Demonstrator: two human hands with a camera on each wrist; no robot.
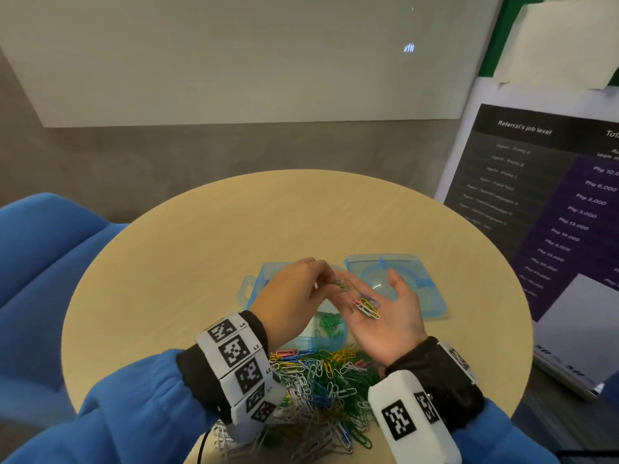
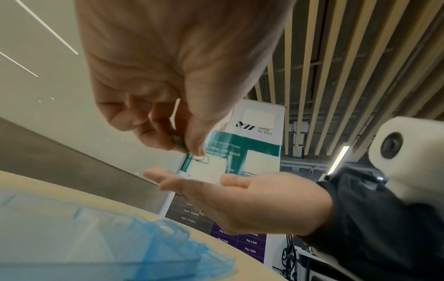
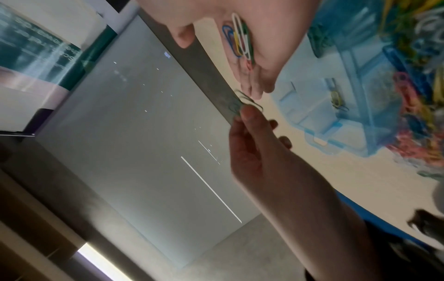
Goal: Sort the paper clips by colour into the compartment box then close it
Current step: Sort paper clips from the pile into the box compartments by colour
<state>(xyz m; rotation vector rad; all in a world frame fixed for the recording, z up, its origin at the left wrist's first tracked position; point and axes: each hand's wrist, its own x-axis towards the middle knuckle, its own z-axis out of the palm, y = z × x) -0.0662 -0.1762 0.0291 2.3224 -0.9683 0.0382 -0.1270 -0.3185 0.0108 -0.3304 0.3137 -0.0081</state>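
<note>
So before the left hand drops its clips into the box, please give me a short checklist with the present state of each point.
1. Left hand pinches only green clips: ok, the ones that show are green.
2. Compartment box is open: ok, its lid lies open to the right.
3. A compartment with green clips is there: ok, near the pile.
4. Left hand is above that compartment: not ok, it is farther back over the box.
5. Right hand lies flat, palm up, under its mixed clips: ok.
6. Green clips are hooked together: cannot tell.
</note>
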